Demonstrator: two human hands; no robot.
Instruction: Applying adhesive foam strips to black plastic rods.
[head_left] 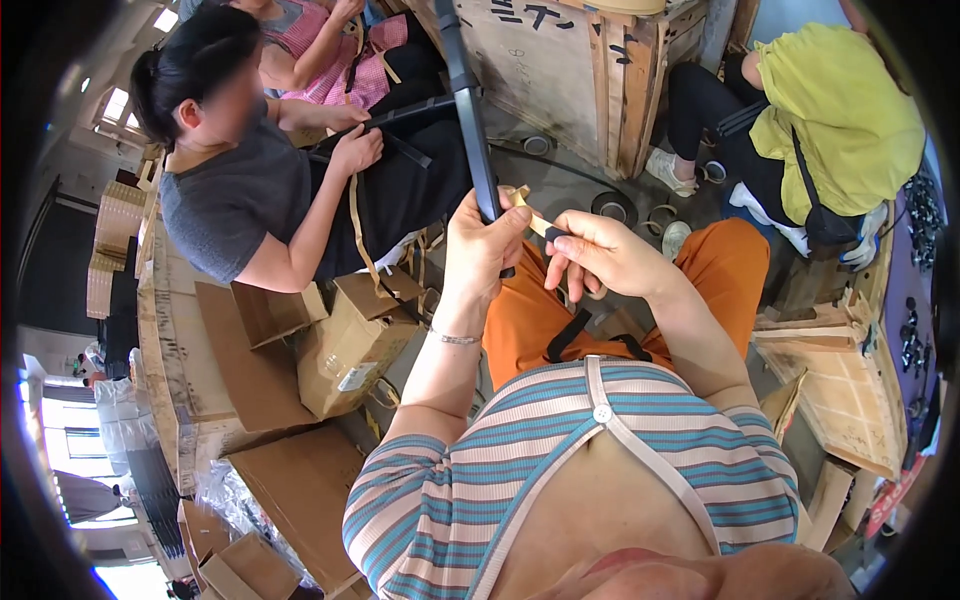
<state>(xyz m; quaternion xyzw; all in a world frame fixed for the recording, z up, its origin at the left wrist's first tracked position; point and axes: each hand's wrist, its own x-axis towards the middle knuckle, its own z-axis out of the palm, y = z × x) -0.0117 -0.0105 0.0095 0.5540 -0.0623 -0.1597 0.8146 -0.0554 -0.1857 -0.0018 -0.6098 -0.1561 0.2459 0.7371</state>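
Now our left hand (480, 242) grips the black bar (477, 145), long axis pointing away. Right hand (612, 252) pinches tan strip (537, 224) just rightward.

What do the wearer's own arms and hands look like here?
The left hand and right hand are both ungloved. A thin silvery bracelet circles the left wrist; none shows on the right. The short, ribbed sleeves are striped teal, off-white and brown.
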